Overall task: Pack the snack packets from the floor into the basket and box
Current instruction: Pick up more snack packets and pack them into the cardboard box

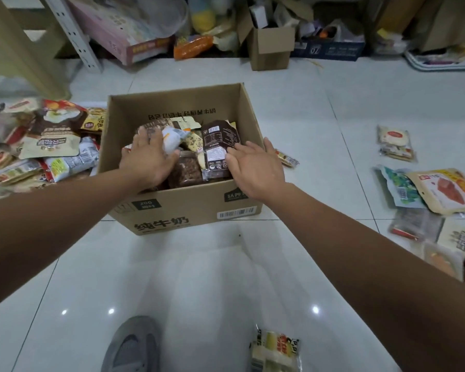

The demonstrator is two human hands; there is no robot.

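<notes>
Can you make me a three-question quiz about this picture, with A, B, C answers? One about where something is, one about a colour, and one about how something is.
1. Where is the left hand?
A. On packets inside the box
B. On the floor
C. On a shelf

2. What colour is the shoe?
A. Red
B. Grey
C. Green

3. How is the box?
A. Taped shut
B. Tipped over
C. Open, holding packets

Answers:
1. A: its fingers lie on packets in the box.
2. B: the shoe is plainly grey.
3. C: its top is open and packets show inside.
</notes>
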